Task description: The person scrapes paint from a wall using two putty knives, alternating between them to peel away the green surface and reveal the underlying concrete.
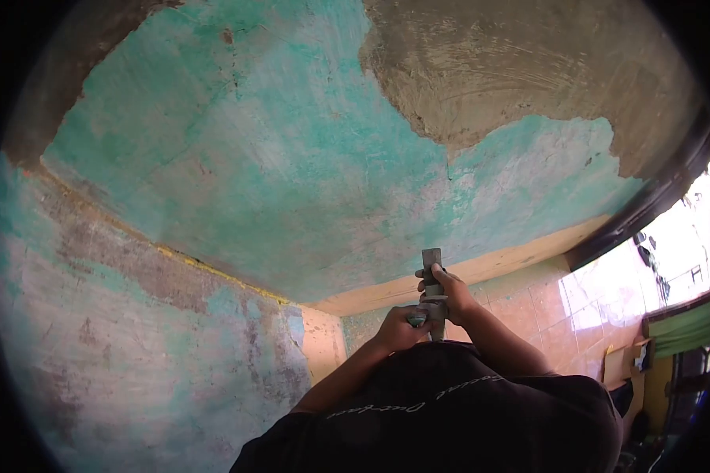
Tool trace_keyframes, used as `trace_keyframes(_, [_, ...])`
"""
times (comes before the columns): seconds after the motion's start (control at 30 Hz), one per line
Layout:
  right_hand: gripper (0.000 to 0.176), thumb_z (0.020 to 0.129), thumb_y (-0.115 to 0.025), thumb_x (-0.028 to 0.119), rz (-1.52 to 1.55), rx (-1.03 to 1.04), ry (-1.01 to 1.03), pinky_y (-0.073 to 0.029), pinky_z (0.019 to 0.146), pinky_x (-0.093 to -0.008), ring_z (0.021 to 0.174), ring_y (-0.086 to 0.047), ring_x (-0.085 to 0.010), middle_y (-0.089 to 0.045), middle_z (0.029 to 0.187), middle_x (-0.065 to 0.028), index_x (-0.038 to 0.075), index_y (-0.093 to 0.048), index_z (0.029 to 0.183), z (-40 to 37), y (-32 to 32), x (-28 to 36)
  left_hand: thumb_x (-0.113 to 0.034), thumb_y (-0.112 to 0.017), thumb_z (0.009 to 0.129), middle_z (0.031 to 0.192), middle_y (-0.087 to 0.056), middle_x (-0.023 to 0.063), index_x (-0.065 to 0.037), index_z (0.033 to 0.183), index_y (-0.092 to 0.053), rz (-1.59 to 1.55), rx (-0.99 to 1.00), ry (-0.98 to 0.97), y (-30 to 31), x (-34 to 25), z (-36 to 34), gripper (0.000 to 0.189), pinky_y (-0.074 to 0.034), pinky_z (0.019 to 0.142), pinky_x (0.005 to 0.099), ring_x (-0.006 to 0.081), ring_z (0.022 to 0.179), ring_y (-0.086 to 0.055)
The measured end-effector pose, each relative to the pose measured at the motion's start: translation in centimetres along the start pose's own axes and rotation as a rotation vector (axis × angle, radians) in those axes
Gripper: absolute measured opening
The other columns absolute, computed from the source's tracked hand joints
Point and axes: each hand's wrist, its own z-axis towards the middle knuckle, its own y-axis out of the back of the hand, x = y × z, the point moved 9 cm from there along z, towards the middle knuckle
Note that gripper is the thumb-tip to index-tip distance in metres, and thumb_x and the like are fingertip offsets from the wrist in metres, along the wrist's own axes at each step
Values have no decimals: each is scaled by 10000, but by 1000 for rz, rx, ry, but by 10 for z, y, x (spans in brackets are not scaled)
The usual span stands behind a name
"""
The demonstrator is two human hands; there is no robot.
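Note:
Close in front of my chest, both hands are on a narrow, flat grey tool (432, 257) that looks like a plaster-smeared trowel. My left hand (402, 329) is closed around its lower part, where a rounded greenish end shows beside the thumb. Higher up, my right hand (453, 295) wraps the tool with the thumb along its face, and its upper end sticks out above the fingers. Beyond the hands rises a wall (292, 158) with worn turquoise paint and patches of grey-brown plaster (521, 71).
A second worn wall (158, 339) meets the first in a corner at the left. Pinkish tiles (521, 315) cover the floor, with glare on the right. A cardboard box (623, 364) and green cloth (686, 335) are at the far right.

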Motion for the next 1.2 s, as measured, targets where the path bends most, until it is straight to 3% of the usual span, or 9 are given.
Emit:
trace_keyframes(0.13, [382, 967, -387, 337, 89, -85, -69, -506, 627, -321, 705, -591, -190, -584, 858, -86, 26, -530, 1138, -7, 7, -10, -223, -725, 772, 796, -684, 93, -78, 945, -676, -66, 8, 63, -7, 12, -6, 231, -503, 669, 315, 203, 729, -668])
trace_keyframes(0.33, [378, 964, -427, 357, 94, -278, 177, -461, 558, -271, 640, -525, -132, -542, 766, -55, 16, -548, 1076, -16, 11, -9, -244, -733, 789, 837, -692, 82, -66, 966, -672, -41, 69, 60, -14, 20, -14, 259, -509, 698, 308, 171, 772, -668])
trace_keyframes(0.5, [403, 952, -451, 425, 39, -148, 118, -434, 506, -266, 550, -482, -113, -502, 669, -31, 34, -546, 987, -1, 7, -12, -240, -714, 803, 826, -692, 74, -90, 971, -675, 19, 99, -1, -12, 21, -7, 229, -510, 694, 309, 179, 771, -670])
trace_keyframes(0.63, [407, 946, -442, 456, -199, -241, 303, -395, 423, -276, 441, -435, -127, -466, 609, -24, 55, -517, 955, 12, -8, 69, -186, -699, 805, 807, -688, 82, -82, 964, -670, 104, -60, -144, 16, -18, 41, 192, -514, 665, 319, 198, 745, -673])
trace_keyframes(0.67, [408, 934, -467, 463, -85, -209, 316, -379, 414, -265, 441, -429, -124, -457, 601, -18, 57, -511, 941, 17, -12, 87, -178, -701, 801, 801, -687, 85, -80, 959, -670, 90, -106, -167, 24, -28, 51, 188, -515, 659, 322, 205, 741, -674])
trace_keyframes(0.83, [381, 936, -479, 437, -1, -124, 243, -382, 421, -263, 452, -442, -114, -471, 608, -17, 58, -519, 924, 26, 6, 79, -180, -708, 793, 805, -687, 93, -78, 956, -668, 143, -88, -102, 8, -23, 64, 196, -515, 684, 321, 213, 756, -678])
trace_keyframes(0.93, [393, 939, -476, 436, -235, -178, 235, -381, 423, -258, 469, -457, -112, -479, 608, -20, 47, -523, 907, 25, 30, 46, -246, -730, 770, 809, -687, 101, -79, 928, -668, 177, -31, 22, -17, 6, 49, 237, -514, 704, 340, 252, 788, -682])
trace_keyframes(1.13, [399, 954, -452, 420, -177, -59, 323, -390, 436, -256, 481, -456, -95, -467, 604, -4, 32, -528, 901, 21, -3, 102, -112, -687, 809, 817, -691, 72, -47, 908, -665, 49, -105, -88, 9, -41, 79, 121, -512, 655, 293, 159, 751, -666])
trace_keyframes(1.2, [400, 953, -457, 421, -178, -17, 317, -386, 437, -254, 485, -452, -89, -462, 603, -2, 32, -530, 899, 23, -7, 106, -176, -715, 759, 788, -676, 113, -89, 894, -660, 93, -126, -106, 9, -52, 79, 169, -513, 625, 357, 275, 734, -674])
